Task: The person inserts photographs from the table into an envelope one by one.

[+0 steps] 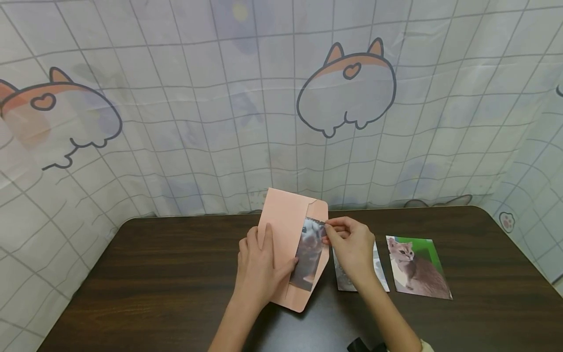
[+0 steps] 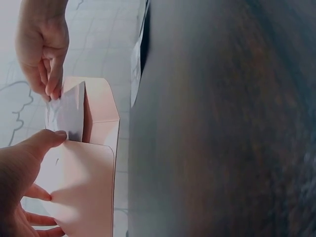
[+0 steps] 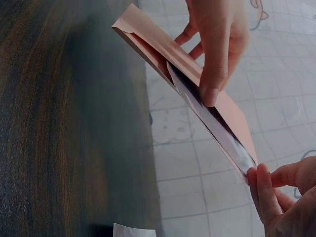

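My left hand (image 1: pixel 259 268) holds a pink paper envelope (image 1: pixel 283 222) tilted up over the table, thumb at the edge of its opening. A photo card (image 1: pixel 308 254) with an animal picture sits partly inside the envelope, its outer part showing. The right hand (image 1: pixel 355 247) pinches the photo card's outer corner between thumb and fingertips. In the left wrist view, the left thumb presses by the opening where the card (image 2: pixel 69 117) goes in. In the right wrist view, the envelope (image 3: pixel 143 27) gapes along its side, with the card's edge between its layers.
A cat photo with a green background (image 1: pixel 420 266) lies on the dark wooden table (image 1: pixel 154 278) at the right. Another photo (image 1: pixel 345 278) lies partly hidden under the right hand. A black object (image 1: pixel 358 345) shows at the bottom edge. A patterned curtain (image 1: pixel 264 122) hangs behind the table.
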### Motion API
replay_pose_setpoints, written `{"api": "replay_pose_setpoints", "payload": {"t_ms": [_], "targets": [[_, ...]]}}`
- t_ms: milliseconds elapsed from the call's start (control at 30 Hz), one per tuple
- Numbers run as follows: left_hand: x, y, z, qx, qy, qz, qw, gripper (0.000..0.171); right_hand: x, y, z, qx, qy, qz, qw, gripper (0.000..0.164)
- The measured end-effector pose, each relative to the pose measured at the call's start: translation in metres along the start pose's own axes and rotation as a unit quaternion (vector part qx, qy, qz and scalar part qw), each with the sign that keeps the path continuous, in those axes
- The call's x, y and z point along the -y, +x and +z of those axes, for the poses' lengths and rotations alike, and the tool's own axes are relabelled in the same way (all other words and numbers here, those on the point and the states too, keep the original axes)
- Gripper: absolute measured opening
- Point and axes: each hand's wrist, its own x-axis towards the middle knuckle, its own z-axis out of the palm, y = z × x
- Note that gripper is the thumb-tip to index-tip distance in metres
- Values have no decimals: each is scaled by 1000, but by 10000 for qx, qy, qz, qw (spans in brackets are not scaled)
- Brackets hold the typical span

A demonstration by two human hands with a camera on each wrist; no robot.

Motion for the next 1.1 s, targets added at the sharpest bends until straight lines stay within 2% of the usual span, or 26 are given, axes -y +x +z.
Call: {"api": "replay_pose_setpoints", "payload": {"t_ms": [633, 800, 1100], "targets": [[-7, -1, 0, 41, -105, 108, 9999, 89, 1, -1, 5, 11, -105, 44, 9999, 11], [-8, -2, 0, -53, -18, 280, 9996, 90, 2, 0, 6, 52, 56, 138, 9999, 11], [-10, -2, 0, 95, -150, 239, 9996, 90, 3, 1, 7, 100, 251, 400, 9988, 13]]}}
